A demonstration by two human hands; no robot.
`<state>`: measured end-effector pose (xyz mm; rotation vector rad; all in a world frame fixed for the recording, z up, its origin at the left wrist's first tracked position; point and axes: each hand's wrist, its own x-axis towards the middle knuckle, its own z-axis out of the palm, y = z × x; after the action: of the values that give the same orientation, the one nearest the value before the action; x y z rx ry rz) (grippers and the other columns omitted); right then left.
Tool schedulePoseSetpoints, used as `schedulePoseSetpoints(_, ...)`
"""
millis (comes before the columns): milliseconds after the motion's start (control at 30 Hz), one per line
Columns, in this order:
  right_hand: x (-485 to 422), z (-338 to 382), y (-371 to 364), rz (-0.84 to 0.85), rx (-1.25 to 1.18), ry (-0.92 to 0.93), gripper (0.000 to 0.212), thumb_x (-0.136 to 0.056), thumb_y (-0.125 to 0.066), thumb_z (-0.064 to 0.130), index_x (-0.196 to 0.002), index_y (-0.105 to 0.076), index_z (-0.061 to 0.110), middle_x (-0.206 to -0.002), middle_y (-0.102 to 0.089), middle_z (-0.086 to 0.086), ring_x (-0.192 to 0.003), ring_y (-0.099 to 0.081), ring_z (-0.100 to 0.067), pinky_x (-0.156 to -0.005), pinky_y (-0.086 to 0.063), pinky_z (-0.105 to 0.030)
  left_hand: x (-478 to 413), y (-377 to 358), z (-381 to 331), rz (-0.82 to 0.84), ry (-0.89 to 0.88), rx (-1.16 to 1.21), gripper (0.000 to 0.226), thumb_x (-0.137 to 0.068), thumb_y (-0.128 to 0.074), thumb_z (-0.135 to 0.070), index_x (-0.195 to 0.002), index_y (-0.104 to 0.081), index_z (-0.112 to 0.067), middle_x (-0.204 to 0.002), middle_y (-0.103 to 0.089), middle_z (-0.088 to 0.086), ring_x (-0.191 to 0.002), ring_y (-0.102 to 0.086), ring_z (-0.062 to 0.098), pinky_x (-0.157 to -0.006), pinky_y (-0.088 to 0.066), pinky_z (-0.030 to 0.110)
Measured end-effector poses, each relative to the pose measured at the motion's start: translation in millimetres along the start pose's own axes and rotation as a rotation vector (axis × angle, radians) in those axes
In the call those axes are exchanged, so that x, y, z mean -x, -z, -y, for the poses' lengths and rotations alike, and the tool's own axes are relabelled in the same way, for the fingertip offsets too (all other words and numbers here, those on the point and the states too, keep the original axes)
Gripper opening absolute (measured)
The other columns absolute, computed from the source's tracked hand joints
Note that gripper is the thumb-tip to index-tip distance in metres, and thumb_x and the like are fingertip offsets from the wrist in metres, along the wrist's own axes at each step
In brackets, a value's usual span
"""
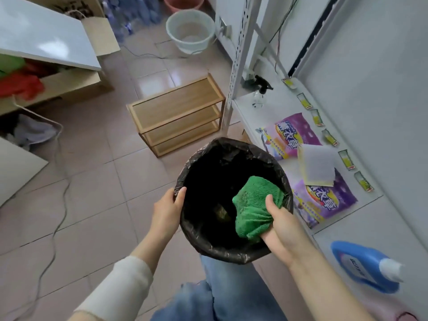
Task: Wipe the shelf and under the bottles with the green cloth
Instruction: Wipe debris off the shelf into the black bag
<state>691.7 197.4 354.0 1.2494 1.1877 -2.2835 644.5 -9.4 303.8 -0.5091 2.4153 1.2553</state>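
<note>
- The left hand (170,205) is gripping the near-left rim of the bin (222,253), with the thumb hooking over the black liner. It is probably steadying the bin close beside the shelf.
- The green cloth (254,205) is hanging bunched over the bin's open mouth, likely so that any dirt it is carrying falls inside and not onto the floor.
- The right hand (282,225) is clutching the cloth's gathered end, fingers curling round it and the thumb pressing on top.
- The shelf (370,228) is carrying a spray bottle (260,93) standing at its far end and two purple bags (298,133) lying flat.
- A white pad (317,163) is lying across the bags, and a blue bottle (361,265) is lying at the near end. Each will probably need lifting so the cloth can reach underneath.
</note>
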Motion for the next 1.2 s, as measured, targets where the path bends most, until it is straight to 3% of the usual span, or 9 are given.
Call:
schedulePoseSetpoints(167, -95, 37, -50, -0.064, 0.152, -0.049, 0.047, -0.094, -0.046, 0.032, -0.130, -0.043, 0.002, -0.129, -0.056, -0.016, -0.115, -0.056, -0.029, -0.103, -0.039, -0.051, -94, -2, -13, -0.019, 0.059, 0.005, 0.036, -0.095, -0.042, -0.037, -0.087, -0.056, -0.004, -0.082, -0.063, 0.009, -0.084, -0.057, 0.030, -0.068, -0.037, 0.037)
schedulePoseSetpoints(300, -155, 52, -90, 0.000, 0.229, -0.072, 0.026, -0.098, -0.037, 0.021, -0.112, -0.056, 0.009, -0.102, -0.066, -0.008, -0.092, -0.062, -0.021, -0.089, -0.048, -0.037, -161, -6, -14, -0.001, 0.118, 0.027, 0.035, -0.094, -0.043, -0.038, -0.085, -0.053, -0.007, -0.080, -0.063, 0.010, -0.081, -0.056, 0.031, -0.068, -0.039, 0.038)
schedulePoseSetpoints(467, -218, 65, -119, -0.065, 0.248, -0.090, 0.033, -0.098, -0.037, 0.025, -0.127, -0.049, 0.012, -0.121, -0.060, -0.005, -0.109, -0.057, -0.021, -0.102, -0.041, -0.040, -243, -14, -15, 0.022, 0.144, -0.005, 0.037, -0.094, -0.042, -0.039, -0.084, -0.051, -0.005, -0.077, -0.063, 0.016, -0.077, -0.058, 0.033, -0.068, -0.042, 0.042)
schedulePoseSetpoints(600, -283, 55, -132, -0.216, 0.120, -0.099, 0.039, -0.098, -0.037, 0.025, -0.132, -0.045, 0.007, -0.121, -0.059, -0.013, -0.107, -0.058, -0.027, -0.101, -0.041, -0.044, -318, -32, -4, 0.092, 0.150, -0.045, 0.035, -0.094, -0.041, -0.040, -0.088, -0.050, -0.007, -0.079, -0.064, 0.015, -0.080, -0.059, 0.033, -0.072, -0.044, 0.044)
schedulePoseSetpoints(767, -373, 42, -131, -0.313, 0.023, -0.103, 0.037, -0.098, -0.038, 0.028, -0.129, -0.046, 0.009, -0.108, -0.062, -0.007, -0.097, -0.060, -0.022, -0.097, -0.043, -0.043, -391, -74, 16, 0.108, 0.136, -0.093, 0.033, -0.094, -0.040, -0.040, -0.092, -0.050, -0.008, -0.079, -0.063, 0.014, -0.078, -0.057, 0.031, -0.065, -0.039, 0.037)
schedulePoseSetpoints(900, -452, 20, -114, -0.312, 0.014, -0.157, 0.037, -0.098, -0.038, 0.030, -0.129, -0.045, 0.012, -0.115, -0.060, -0.009, -0.102, -0.059, -0.025, -0.099, -0.043, -0.043, -453, -124, 50, 0.112, 0.143, -0.107, 0.034, -0.094, -0.040, -0.039, -0.085, -0.049, -0.007, -0.074, -0.060, 0.011, -0.080, -0.056, 0.033, -0.067, -0.039, 0.038)
schedulePoseSetpoints(1000, -506, 5, -96, -0.263, -0.010, -0.164, 0.039, -0.097, -0.037, 0.032, -0.130, -0.045, 0.013, -0.112, -0.063, -0.005, -0.102, -0.060, -0.021, -0.096, -0.044, -0.040, -495, -159, 74, 0.128, 0.112, -0.111, 0.033, -0.094, -0.041, -0.037, -0.089, -0.052, -0.006, -0.074, -0.060, 0.006, -0.081, -0.056, 0.030, -0.069, -0.040, 0.037)
schedulePoseSetpoints(1100, -548, -7, -72, -0.282, -0.040, -0.156, 0.043, -0.097, -0.038, 0.033, -0.134, -0.043, 0.012, -0.119, -0.061, -0.007, -0.106, -0.060, -0.022, -0.096, -0.045, -0.041, -527, -187, 91, 0.155, 0.064, -0.136, 0.030, -0.095, -0.042, -0.034, -0.089, -0.053, -0.007, -0.069, -0.055, -0.003, -0.077, -0.053, 0.024, -0.061, -0.035, 0.033)
schedulePoseSetpoints(1200, -582, -17, -52, -0.307, -0.102, -0.210, 0.048, -0.095, -0.042, 0.034, -0.137, -0.039, 0.010, -0.126, -0.057, -0.012, -0.110, -0.058, -0.027, -0.099, -0.043, -0.044, -550, -214, 103, 0.174, 0.054, -0.147, 0.030, -0.095, -0.041, -0.035, -0.091, -0.054, -0.009, -0.070, -0.054, -0.004, -0.077, -0.052, 0.022, -0.064, -0.033, 0.031)
